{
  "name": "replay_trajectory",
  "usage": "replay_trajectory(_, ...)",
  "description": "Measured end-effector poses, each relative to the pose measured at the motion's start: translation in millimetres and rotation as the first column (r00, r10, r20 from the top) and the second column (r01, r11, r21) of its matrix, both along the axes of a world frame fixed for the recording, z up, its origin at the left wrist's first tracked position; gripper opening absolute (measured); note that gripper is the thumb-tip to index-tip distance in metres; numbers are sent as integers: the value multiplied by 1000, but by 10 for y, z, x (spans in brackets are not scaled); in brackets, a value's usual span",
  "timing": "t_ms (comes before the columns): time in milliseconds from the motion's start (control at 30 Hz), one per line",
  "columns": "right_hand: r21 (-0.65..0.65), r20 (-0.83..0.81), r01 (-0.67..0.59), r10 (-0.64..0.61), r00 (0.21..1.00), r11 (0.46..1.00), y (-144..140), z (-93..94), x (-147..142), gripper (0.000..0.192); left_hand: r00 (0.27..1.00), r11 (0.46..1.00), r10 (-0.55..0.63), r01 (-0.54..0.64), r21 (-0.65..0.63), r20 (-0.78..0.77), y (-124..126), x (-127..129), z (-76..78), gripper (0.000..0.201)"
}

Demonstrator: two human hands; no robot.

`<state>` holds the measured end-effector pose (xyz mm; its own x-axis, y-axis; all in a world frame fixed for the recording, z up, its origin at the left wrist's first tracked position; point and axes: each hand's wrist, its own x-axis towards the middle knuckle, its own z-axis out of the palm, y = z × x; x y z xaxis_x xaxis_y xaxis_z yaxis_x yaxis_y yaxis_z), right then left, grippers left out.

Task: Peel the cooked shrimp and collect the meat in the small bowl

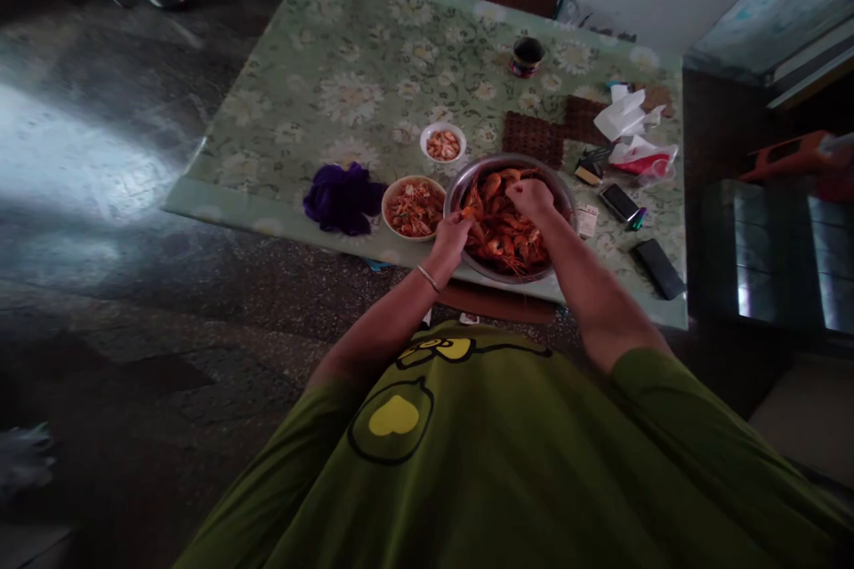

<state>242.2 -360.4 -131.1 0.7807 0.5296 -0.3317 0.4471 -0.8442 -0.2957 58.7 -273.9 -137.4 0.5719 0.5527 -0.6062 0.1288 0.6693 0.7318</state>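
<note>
- Spreading across the upper view, the pale green surface [267, 142], covered in white flower print, looks smooth.
- A round, silvery metal basin [475, 167] holds a spiky heap of orange-red shrimp [517, 244], partly covered by the hands.
- A crumpled, dark purple bundle [340, 198] lies left of it; cloth or plastic is hard to make out.
- Between them, a round cream bowl [392, 229] brims with stringy orange scraps, too tangled to separate.
- Beyond, a small round white bowl [424, 145] carries pale pink, rounded pieces.
- The right hand [534, 197] hangs over the heap, fingers curled inward; whether they grip anything, I cannot tell.
- The left hand's [452, 238] fingers pinch an orange shrimp [468, 214], half hidden, by the basin's left rim.
</note>
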Motion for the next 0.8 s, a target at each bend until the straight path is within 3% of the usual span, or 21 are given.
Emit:
replay_trajectory(67, -98, -18, 37, -39, 999, 994, 207, -99, 72, 42, 999, 1000, -23, 23, 13, -42, 17, -46, 42, 14)
replay_trajectory(200, -172, 7, 139, -140, 990, 975, 548, -287, 24, 52, 998, 999, -35, 35, -7, -49, 45, -120, 97, 20)
replay_trajectory(333, -179, 46, 172, -167, 985, 969, 624, -345, -74, 48, 998, 999, -34, 33, -21, -57, 80, -145, 89, 18)
replay_trajectory(500, -40, 148, 107, -100, 984, 993, 362, -104, -227, 48, 999, 1000, -7, 5, -29, -54, 109, -73, 68, 23)
replay_trajectory(633, 51, 193, -32, 22, 981, 998, 43, 161, -512, 48, 1000, 997, -12, 13, -72, 19, 62, 70, 87, 26)
replay_trajectory(800, 68, 104, -211, 203, 974, 975, -224, 191, -907, 47, 997, 985, -48, 57, -161, 58, -82, 201, 54, 32)
